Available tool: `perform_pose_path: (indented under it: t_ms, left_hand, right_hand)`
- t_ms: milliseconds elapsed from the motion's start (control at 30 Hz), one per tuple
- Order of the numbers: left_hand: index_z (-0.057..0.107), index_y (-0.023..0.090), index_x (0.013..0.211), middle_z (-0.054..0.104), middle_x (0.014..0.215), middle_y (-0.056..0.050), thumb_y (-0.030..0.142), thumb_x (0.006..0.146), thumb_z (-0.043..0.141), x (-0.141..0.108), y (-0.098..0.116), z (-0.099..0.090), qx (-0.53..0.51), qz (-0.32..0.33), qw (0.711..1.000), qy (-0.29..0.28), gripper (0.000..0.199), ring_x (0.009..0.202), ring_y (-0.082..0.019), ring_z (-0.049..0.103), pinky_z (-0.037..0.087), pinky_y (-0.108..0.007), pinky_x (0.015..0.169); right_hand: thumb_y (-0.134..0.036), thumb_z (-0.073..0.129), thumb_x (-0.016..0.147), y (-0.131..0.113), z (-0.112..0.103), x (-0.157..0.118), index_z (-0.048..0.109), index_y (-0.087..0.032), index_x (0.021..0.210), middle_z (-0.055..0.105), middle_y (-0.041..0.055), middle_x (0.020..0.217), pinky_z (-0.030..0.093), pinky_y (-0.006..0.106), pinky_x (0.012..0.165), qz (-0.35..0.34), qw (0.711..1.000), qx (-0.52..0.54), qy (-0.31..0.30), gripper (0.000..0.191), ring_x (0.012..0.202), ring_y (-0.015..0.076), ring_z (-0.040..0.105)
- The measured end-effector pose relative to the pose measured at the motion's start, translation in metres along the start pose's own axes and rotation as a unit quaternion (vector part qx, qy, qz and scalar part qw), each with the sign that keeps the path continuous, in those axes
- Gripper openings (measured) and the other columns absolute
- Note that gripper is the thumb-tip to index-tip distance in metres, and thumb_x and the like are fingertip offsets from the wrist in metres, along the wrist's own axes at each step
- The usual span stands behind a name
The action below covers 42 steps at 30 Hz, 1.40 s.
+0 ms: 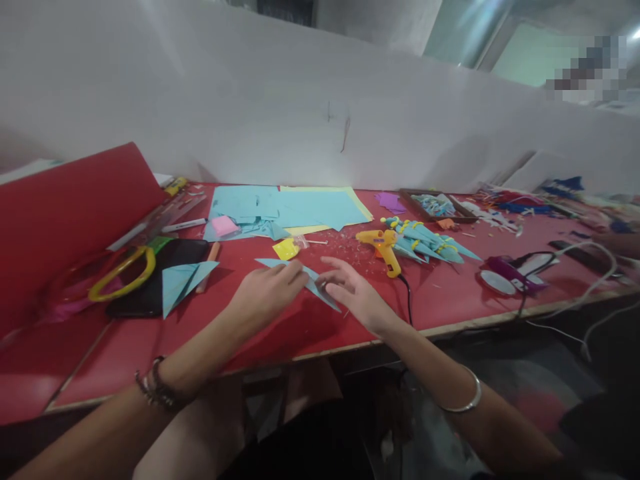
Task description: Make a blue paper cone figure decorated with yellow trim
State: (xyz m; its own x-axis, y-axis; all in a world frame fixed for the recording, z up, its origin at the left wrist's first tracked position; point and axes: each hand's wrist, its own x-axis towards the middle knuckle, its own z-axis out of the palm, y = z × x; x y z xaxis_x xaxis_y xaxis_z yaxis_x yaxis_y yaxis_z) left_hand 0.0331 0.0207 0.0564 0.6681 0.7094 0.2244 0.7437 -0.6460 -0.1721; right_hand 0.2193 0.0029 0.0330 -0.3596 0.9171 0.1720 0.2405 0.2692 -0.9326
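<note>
A light blue paper piece (323, 292) lies slanting on the red table, between and under my hands. My left hand (273, 290) has its fingers closed together on the paper's upper middle. My right hand (353, 290) is at the paper's right part, fingers apart and curved, the thumb near its edge. Left of my hands, a folded blue paper piece (185, 283) rests by a black phone (145, 303). Beyond my right hand lies a yellow glue gun (383, 248), and past it several blue paper cones with yellow trim (425, 239).
Blue sheets (320, 208) lie at the back with a pink pad (225, 226) and a yellow pad (285, 249). Yellow-handled scissors (125, 273) are at the left. A brown tray (465, 212), a purple tape dispenser (530, 279) and cables (607, 267) occupy the right.
</note>
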Motion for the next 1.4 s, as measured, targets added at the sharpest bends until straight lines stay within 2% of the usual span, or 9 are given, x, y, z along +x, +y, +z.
perform_pose_path:
  t_ms: [67,133,300,467,567,667,833,1100,1400]
  left_hand:
    - [0.054,0.019,0.095,0.056,0.098,-0.006,0.015,0.081,0.038,0.0,-0.01,0.002,-0.1,-0.044,0.993,0.047,0.021,0.075,-0.015,0.056,0.043,-0.024,0.057]
    - [0.054,0.02,0.09,0.056,0.096,-0.004,0.017,0.08,0.04,-0.002,-0.017,0.007,-0.22,-0.05,0.97,0.088,0.017,0.081,-0.013,0.055,0.045,-0.024,0.067]
    - [0.055,0.02,0.084,0.055,0.097,-0.004,0.011,0.075,0.038,-0.017,-0.017,0.022,-0.346,-0.001,0.938,0.034,0.021,0.091,-0.014,0.053,0.045,-0.028,0.079]
    - [0.057,0.023,0.1,0.053,0.115,-0.006,0.01,0.07,0.045,-0.039,-0.011,0.025,-0.243,0.041,0.968,-0.035,0.035,0.106,-0.02,0.048,0.04,-0.037,0.089]
    - [0.057,0.024,0.104,0.057,0.11,-0.006,0.022,0.069,0.055,-0.049,-0.008,0.022,-0.193,0.036,0.978,-0.067,0.035,0.101,-0.023,0.051,0.041,-0.04,0.086]
    - [0.056,0.025,0.108,0.061,0.104,-0.005,0.021,0.074,0.052,-0.053,-0.005,0.024,-0.189,0.012,0.979,-0.075,0.034,0.093,-0.02,0.055,0.044,-0.035,0.08]
    - [0.061,0.023,0.098,0.063,0.095,-0.005,0.028,0.081,0.045,-0.049,0.0,0.032,-0.197,-0.046,0.978,-0.047,0.023,0.087,-0.018,0.057,0.045,-0.03,0.071]
    - [0.06,0.021,0.081,0.062,0.083,-0.001,0.042,0.081,0.041,-0.042,-0.001,0.029,-0.269,-0.167,0.946,-0.072,0.028,0.069,-0.013,0.058,0.04,-0.023,0.057]
    - [0.053,0.019,0.069,0.056,0.067,-0.001,0.044,0.081,0.039,-0.043,-0.002,0.034,-0.223,-0.185,0.955,-0.065,0.031,0.057,-0.013,0.052,0.032,-0.024,0.049]
  right_hand:
    - [-0.047,0.051,0.075,0.001,-0.004,-0.003,0.02,-0.02,0.131,0.046,0.0125,0.122,0.034,0.041,0.095,-0.096,0.987,-0.131,0.009,0.07,0.114,0.0204,0.042]
    - [-0.052,0.061,0.065,0.003,-0.007,-0.007,0.024,-0.022,0.132,0.035,0.013,0.132,0.021,0.049,0.101,-0.166,0.943,-0.289,-0.003,0.082,0.123,0.0256,0.03]
    - [-0.019,0.045,0.084,0.017,-0.003,-0.015,0.049,-0.031,0.115,0.053,0.0025,0.12,0.013,0.047,0.102,-0.267,0.82,-0.507,-0.007,0.033,0.112,0.0169,0.043]
    - [-0.014,0.035,0.088,0.023,0.006,-0.015,0.059,-0.019,0.097,0.065,0.0027,0.089,0.03,0.034,0.094,-0.315,0.782,-0.535,-0.059,0.026,0.082,0.0118,0.054]
    - [-0.017,0.042,0.085,0.023,0.005,-0.014,0.059,-0.017,0.098,0.064,0.0052,0.091,0.039,0.032,0.083,-0.288,0.799,-0.519,-0.095,0.022,0.082,0.014,0.055]
    - [-0.022,0.052,0.08,0.026,0.002,-0.011,0.06,-0.019,0.1,0.062,0.0061,0.096,0.042,0.028,0.076,-0.249,0.847,-0.452,-0.124,0.022,0.087,0.015,0.055]
    - [-0.027,0.048,0.083,0.032,0.005,-0.006,0.065,-0.019,0.087,0.062,0.0044,0.088,0.043,0.023,0.074,-0.186,0.919,-0.335,-0.096,0.019,0.083,0.0119,0.055]
    - [-0.033,0.052,0.08,0.029,0.014,0.004,0.059,-0.015,0.071,0.058,0.0041,0.078,0.04,0.024,0.068,-0.109,0.938,-0.327,-0.04,0.021,0.075,0.0134,0.052]
    - [-0.034,0.054,0.079,0.026,0.017,0.006,0.051,-0.015,0.063,0.052,0.0018,0.072,0.036,0.023,0.061,-0.048,0.936,-0.347,-0.028,0.024,0.068,0.0121,0.048]
